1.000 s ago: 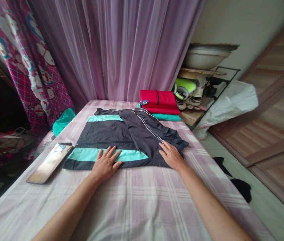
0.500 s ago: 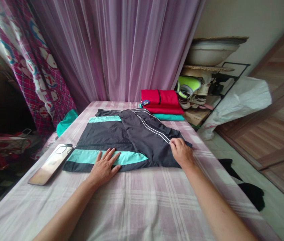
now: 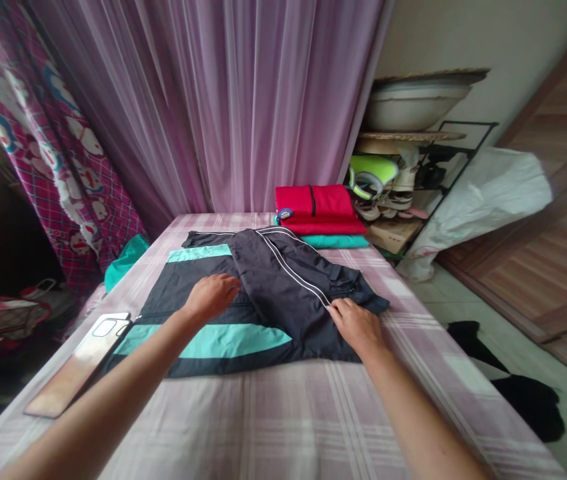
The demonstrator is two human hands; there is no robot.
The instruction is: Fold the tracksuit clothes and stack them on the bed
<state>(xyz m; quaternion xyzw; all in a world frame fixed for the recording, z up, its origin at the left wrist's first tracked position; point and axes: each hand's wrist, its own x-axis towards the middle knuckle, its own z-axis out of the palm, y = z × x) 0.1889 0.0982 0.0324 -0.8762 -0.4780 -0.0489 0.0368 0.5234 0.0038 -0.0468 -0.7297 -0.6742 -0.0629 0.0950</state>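
Observation:
A black jacket (image 3: pixel 283 293) with turquoise bands and white piping lies on the bed, one sleeve folded across its body. My right hand (image 3: pixel 356 325) pinches the folded part at the piping, near the jacket's right end. Over the middle of the jacket is my left hand (image 3: pixel 212 295), loosely open with its fingers bent toward the right. It holds nothing that I can see, and whether its fingertips touch the fabric is unclear. My left forearm covers part of the jacket's lower left corner.
A phone (image 3: pixel 81 367) lies left of the jacket. Folded red clothing (image 3: pixel 333 203) rests on turquoise clothing (image 3: pixel 336 241) at the far end of the checked bedspread (image 3: pixel 273 427). A shoe rack (image 3: pixel 443 200) and a white plastic bag (image 3: pixel 493 200) stand at the right.
My left hand has lifted from the lower turquoise band and moved away from me over the jacket. The right hand keeps its pinch while the folded part shifts slightly. The view has tilted a little.

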